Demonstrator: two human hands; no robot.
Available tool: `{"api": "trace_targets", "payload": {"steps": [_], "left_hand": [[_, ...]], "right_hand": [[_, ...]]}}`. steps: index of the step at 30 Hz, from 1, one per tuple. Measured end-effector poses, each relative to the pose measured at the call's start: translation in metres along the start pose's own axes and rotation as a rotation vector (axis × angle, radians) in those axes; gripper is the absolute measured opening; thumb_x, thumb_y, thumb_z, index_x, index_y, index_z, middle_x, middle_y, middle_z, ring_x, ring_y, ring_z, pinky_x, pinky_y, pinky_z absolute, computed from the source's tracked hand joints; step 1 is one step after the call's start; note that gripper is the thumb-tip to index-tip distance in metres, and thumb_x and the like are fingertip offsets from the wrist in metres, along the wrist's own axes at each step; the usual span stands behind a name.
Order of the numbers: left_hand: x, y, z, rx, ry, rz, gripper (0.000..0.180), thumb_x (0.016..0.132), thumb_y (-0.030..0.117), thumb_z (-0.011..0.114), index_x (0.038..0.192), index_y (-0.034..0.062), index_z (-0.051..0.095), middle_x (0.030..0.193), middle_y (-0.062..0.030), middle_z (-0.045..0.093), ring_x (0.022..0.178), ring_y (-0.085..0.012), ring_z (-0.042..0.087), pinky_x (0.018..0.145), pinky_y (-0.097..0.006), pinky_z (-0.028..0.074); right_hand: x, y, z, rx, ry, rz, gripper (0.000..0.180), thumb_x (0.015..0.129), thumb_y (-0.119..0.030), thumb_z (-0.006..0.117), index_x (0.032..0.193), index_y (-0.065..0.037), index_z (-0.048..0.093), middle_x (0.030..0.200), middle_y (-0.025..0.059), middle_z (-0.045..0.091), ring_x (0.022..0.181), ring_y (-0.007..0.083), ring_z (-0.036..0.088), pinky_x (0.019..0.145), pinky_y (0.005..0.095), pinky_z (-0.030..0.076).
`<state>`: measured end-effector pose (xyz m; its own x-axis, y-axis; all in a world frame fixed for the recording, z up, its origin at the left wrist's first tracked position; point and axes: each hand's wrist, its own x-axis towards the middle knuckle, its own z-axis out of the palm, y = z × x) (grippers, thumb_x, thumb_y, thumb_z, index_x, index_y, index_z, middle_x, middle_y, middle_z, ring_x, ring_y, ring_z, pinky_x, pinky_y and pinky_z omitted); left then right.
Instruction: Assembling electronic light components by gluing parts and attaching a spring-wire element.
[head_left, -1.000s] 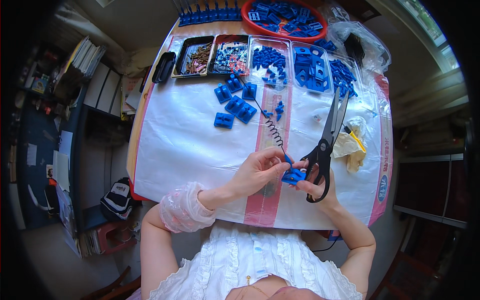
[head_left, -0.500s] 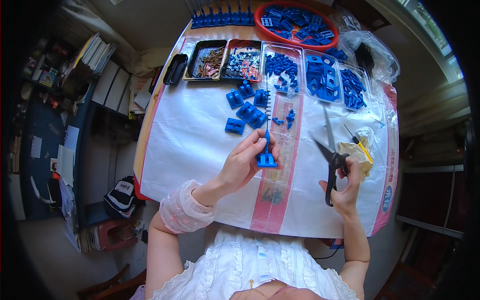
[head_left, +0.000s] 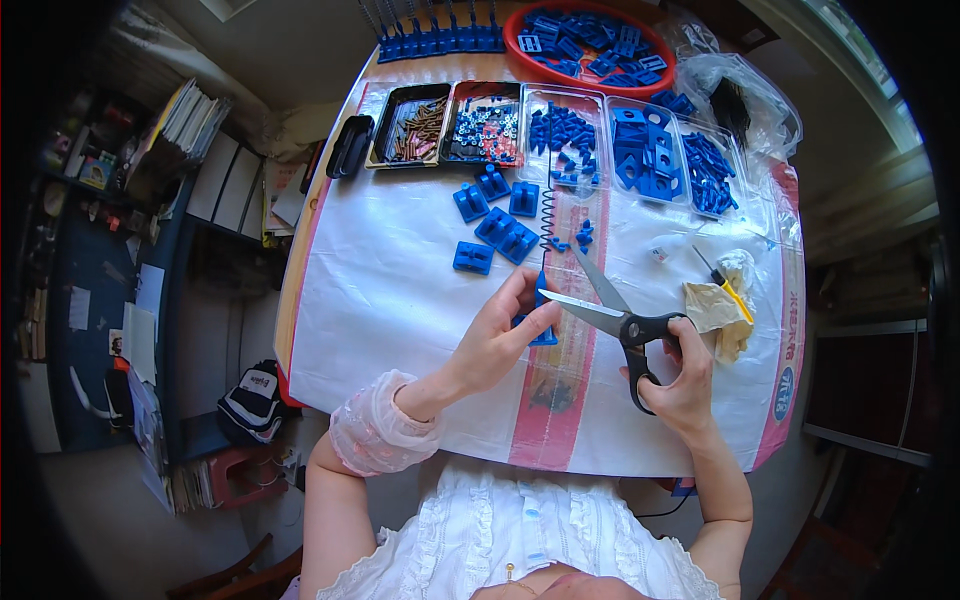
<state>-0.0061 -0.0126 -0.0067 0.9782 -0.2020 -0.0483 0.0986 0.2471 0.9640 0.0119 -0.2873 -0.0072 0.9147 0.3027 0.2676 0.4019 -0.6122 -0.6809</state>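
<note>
My left hand (head_left: 492, 340) is closed on a blue plastic piece (head_left: 543, 337) with a flat base and a narrow upright stem. A dark coiled wire (head_left: 547, 215) rises from the top of that stem. In my right hand (head_left: 683, 380) is a pair of scissors (head_left: 632, 328) with black handles, its fingers through the loops. The scissor blades are spread, and the lower tip lies beside the stem at my left fingertips. Several blue clip-like blocks (head_left: 505, 233) sit on the sheet beyond my left hand. Small blue bits (head_left: 583, 235) lie just right of the coil.
Along the back stand trays of brown screws (head_left: 425, 122), nuts (head_left: 487, 125) and blue parts (head_left: 708, 175). A red basin (head_left: 664, 78) of blue pieces is behind them, with finished-looking upright pieces (head_left: 440, 42) to its left. A yellow-handled screwdriver (head_left: 737, 299) lies at right.
My right hand has swung the scissors leftward, bringing the spread blades to the stem. The blue piece stays in my left hand, whose fingers have shifted slightly.
</note>
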Motion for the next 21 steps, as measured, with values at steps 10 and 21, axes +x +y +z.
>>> {"api": "trace_targets", "payload": {"steps": [10,21], "left_hand": [[-0.0012,-0.0063,-0.0024,0.107,-0.025,-0.043,0.024,0.108,0.024,0.052,0.120,0.0028,0.047,0.096,-0.0021,0.059,0.091,-0.0074,0.057,0.084,-0.024,0.048],[0.0015,-0.0051,-0.0048,0.125,-0.033,-0.088,0.019,0.109,0.021,0.050,0.115,0.0035,0.047,0.091,-0.0013,0.059,0.085,-0.0062,0.056,0.079,-0.023,0.048]], "right_hand": [[0.0004,0.0060,-0.0012,-0.071,-0.049,0.000,0.051,0.060,-0.016,0.082,0.101,-0.004,0.054,0.079,0.0092,0.055,0.068,0.0256,0.058,0.062,0.0366,0.046],[0.0009,0.0089,0.0000,-0.075,-0.056,0.002,0.051,0.057,-0.013,0.078,0.101,-0.003,0.053,0.081,0.0103,0.057,0.069,0.0270,0.060,0.063,0.0367,0.048]]}}
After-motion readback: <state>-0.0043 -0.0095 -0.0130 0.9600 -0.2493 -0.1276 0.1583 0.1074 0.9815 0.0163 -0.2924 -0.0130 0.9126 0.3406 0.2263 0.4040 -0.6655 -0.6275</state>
